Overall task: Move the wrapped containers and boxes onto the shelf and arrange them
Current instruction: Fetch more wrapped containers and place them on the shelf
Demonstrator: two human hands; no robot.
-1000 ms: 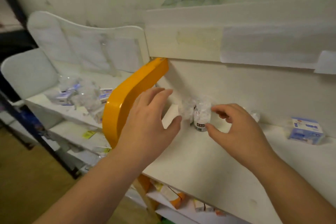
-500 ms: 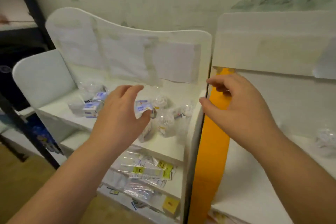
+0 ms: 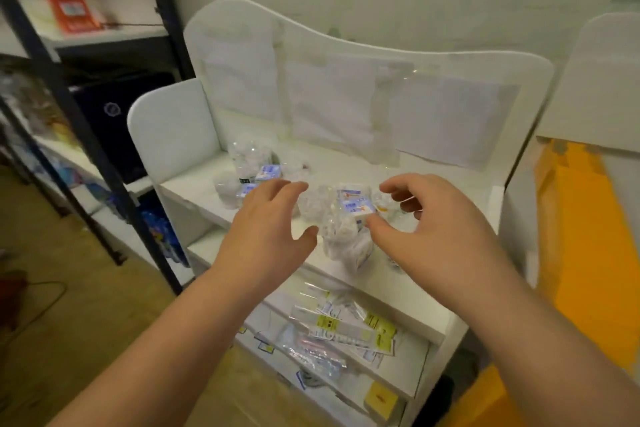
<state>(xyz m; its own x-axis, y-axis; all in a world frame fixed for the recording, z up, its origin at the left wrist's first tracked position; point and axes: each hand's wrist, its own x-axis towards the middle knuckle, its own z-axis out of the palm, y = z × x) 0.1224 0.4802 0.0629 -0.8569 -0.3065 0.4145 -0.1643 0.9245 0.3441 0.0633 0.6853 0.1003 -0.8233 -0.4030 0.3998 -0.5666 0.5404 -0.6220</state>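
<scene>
On the white shelf (image 3: 408,291) | clear-wrapped containers and blue-white boxes (image 3: 349,215), heaped | both hands' fingers (image 3: 398,189) spread, holding nothing

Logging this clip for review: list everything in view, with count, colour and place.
white shelf unit: one, centre
wrapped containers: several, clear wrap, top shelf between the hands
small boxes: a few, white and blue, top shelf
flat packets: several, clear with yellow labels, lower shelf
yellow box: one, lowest shelf
orange panel: one, right
dark metal rack: one, left
red box: one, rack top
left hand: open, over shelf
right hand: open, over shelf
</scene>
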